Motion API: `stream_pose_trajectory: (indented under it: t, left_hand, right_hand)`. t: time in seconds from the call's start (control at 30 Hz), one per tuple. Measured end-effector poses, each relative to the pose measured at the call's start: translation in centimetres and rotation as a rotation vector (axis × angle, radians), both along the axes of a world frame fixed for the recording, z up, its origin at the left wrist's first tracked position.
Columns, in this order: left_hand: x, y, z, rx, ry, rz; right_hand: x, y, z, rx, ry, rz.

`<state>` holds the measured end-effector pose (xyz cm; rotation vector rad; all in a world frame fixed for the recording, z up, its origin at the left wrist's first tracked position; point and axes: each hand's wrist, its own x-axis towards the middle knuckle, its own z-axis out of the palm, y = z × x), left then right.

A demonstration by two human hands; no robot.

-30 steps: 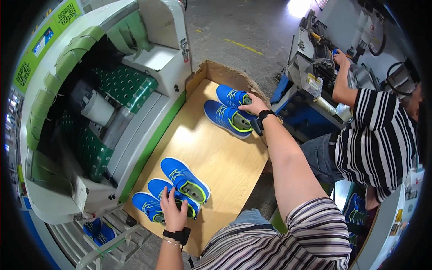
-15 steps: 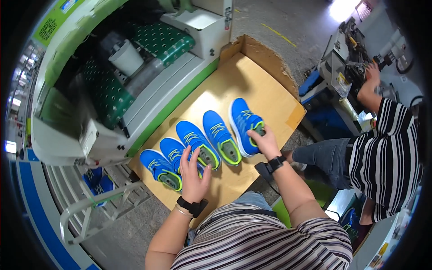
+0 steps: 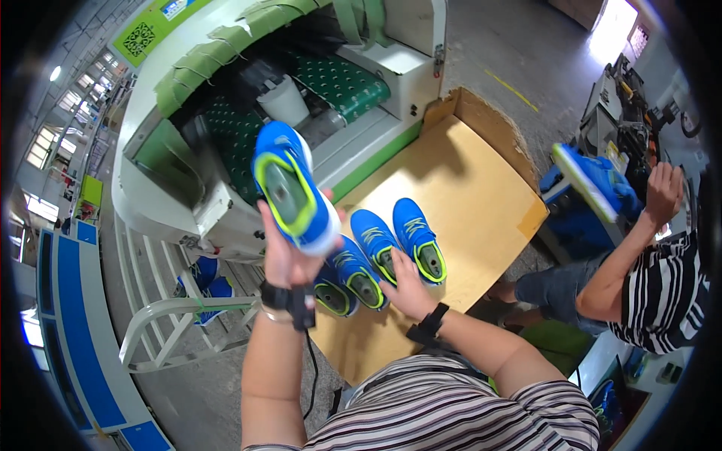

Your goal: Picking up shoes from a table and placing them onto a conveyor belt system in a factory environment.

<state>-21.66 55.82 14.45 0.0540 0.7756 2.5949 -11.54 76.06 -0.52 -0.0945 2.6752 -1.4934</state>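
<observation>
A blue sneaker point(image 3: 287, 192) with a lime-green lining and white sole is raised off the board, its opening facing me. Beneath its heel, my left hand point(image 3: 289, 259) is closed round it. Several matching sneakers stand in a row on the tan board point(image 3: 489, 188), toes pointing away from me. My right hand point(image 3: 410, 289) is closed at the heel and opening of one sneaker point(image 3: 370, 233) in that row. The rightmost sneaker point(image 3: 417, 233) stands just beyond these fingers. My raised left hand partly covers the leftmost sneaker point(image 3: 332, 297).
A machine with a perforated green conveyor belt point(image 3: 346, 86) stands at the far left. Torn cardboard point(image 3: 492, 124) edges the board's far side. Blue shoes lie on a white metal rack point(image 3: 162, 308). At right are a co-worker point(image 3: 654, 293) and another blue shoe point(image 3: 598, 180).
The rightmost sneaker, earlier in my right hand, is gone from the row. My left hand has risen with a sneaker, while my right hand is now on another. The view has shifted.
</observation>
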Motion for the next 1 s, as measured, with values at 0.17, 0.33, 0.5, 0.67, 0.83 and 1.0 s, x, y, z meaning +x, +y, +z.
stream_pose_trajectory:
  t: [0.17, 0.33, 0.5, 0.67, 0.83, 1.0]
  left_hand:
    - [-8.5, -7.2, -0.1, 0.14, -0.151, 0.424]
    - [-8.7, -9.2, -3.7, 0.11, -0.149, 0.369]
    - [-2.3, -8.8, -3.8, 0.026, -0.114, 0.242]
    - [7.9, -11.5, -8.0, -0.102, -0.31, 0.116]
    - [10.6, -9.6, -9.2, -0.125, -0.401, 0.038]
    - [11.6, -8.9, -8.0, -0.286, -0.344, -0.01]
  right_hand:
    - [-0.2, -1.6, -1.4, -0.006, 0.095, -0.019]
    - [-1.6, -1.4, -2.1, -0.054, 0.091, -0.128]
    - [-4.4, 0.8, 0.6, -0.598, -0.252, -0.429]
    - [-11.6, 1.1, 11.3, -0.469, 0.241, -0.217]
    - [-28.9, -2.3, 18.1, -0.195, 0.697, -0.14]
    - [-38.3, -3.9, 17.8, 0.13, 0.347, 0.218]
